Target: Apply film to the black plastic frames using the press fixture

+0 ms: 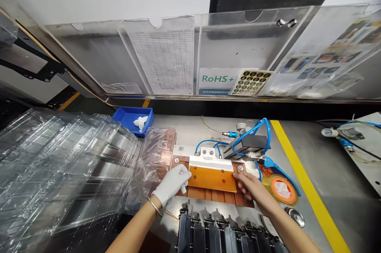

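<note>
An amber see-through plate (212, 179) lies over a brown fixture (214, 196), below a white bar marked with letters and numbers (210, 162). My left hand (172, 183), in a white glove and with a bangle at the wrist, pinches the plate's left edge. At the right edge, my bare right hand (249, 186) has its thumb and fingers closed on the plate. Behind the bar stands a pneumatic cylinder (253, 144) with blue air tubes (268, 138). Several black parts (217, 233) lie in a row in front of the fixture.
Stacked clear plastic trays (65, 165) fill the left side, beside a plastic bag (153, 154). A blue bin (130, 117) holds a crumpled white piece. To the right are a tape roll (282, 190) and yellow floor-style tape (309, 181). Clear document holders (166, 58) line the back.
</note>
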`<action>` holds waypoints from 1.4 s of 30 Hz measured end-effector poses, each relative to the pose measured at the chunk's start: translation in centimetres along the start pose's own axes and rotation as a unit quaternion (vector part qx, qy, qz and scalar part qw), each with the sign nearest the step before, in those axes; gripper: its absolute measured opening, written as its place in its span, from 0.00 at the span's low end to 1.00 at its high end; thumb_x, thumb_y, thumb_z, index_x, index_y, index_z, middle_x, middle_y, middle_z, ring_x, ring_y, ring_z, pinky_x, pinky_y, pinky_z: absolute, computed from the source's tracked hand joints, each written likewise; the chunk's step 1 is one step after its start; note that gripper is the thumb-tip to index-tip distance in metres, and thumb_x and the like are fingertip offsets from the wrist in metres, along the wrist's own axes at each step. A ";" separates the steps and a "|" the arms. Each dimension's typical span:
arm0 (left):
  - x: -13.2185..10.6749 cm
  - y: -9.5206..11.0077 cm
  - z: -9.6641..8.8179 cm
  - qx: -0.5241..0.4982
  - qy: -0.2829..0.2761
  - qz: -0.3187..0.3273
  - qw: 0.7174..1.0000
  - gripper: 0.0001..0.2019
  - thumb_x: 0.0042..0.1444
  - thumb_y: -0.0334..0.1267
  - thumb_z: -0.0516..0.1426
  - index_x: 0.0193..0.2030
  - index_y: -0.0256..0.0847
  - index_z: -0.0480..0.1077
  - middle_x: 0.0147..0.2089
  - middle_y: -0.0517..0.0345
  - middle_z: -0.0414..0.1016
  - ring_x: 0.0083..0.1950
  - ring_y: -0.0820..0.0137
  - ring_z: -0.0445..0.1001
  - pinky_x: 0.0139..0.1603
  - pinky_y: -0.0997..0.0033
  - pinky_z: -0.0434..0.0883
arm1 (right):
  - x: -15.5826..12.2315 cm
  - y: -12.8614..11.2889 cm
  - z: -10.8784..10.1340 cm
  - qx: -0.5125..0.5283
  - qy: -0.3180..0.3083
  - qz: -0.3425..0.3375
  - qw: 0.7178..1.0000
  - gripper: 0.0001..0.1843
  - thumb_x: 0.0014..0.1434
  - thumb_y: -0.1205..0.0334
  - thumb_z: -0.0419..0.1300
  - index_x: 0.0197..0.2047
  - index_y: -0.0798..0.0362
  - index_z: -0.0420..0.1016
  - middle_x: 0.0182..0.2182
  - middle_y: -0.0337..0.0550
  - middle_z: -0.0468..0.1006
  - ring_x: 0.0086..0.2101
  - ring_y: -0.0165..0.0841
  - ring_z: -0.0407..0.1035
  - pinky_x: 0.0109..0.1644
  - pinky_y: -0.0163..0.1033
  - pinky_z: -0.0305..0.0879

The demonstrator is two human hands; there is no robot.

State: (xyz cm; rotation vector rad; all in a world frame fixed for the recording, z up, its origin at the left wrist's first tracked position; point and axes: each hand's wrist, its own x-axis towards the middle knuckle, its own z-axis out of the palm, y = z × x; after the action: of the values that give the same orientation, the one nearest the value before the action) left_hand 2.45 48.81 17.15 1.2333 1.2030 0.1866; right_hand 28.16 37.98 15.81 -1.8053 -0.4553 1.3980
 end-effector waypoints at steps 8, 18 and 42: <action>0.3 0.1 -0.1 0.005 0.011 0.005 1.000 0.10 0.55 0.42 0.53 0.26 0.44 0.60 0.19 0.72 0.68 0.15 0.79 0.65 0.29 0.72 0.61 | 0.8 -0.6 -0.1 -0.022 -0.001 0.007 1.000 0.18 0.45 0.47 0.65 0.24 0.49 0.63 0.16 0.31 0.66 0.16 0.24 0.55 0.15 0.28 0.47; 0.4 0.1 -0.1 0.043 0.024 0.010 0.999 0.10 0.56 0.42 0.53 0.26 0.44 0.59 0.18 0.71 0.68 0.16 0.77 0.65 0.29 0.71 0.62 | 1.5 -0.6 -0.1 -0.075 -0.011 0.000 0.997 0.15 0.49 0.48 0.59 0.25 0.49 0.61 0.16 0.30 0.66 0.15 0.23 0.55 0.15 0.28 0.47; -0.7 -0.3 0.0 0.031 0.085 0.028 0.995 0.10 0.51 0.47 0.57 0.29 0.43 0.67 0.20 0.67 0.72 0.26 0.70 0.73 0.38 0.69 0.65 | -1.6 -1.6 -5.8 -0.381 0.070 -0.179 0.904 0.16 0.54 0.42 0.57 0.28 0.46 0.71 0.28 0.41 0.78 0.33 0.42 0.73 0.36 0.42 0.65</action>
State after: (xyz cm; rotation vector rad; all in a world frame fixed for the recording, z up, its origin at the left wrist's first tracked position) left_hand 1.99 48.24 17.27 1.3271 1.3299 0.3030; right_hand 33.31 35.72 18.55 -2.2417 -1.3229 0.8660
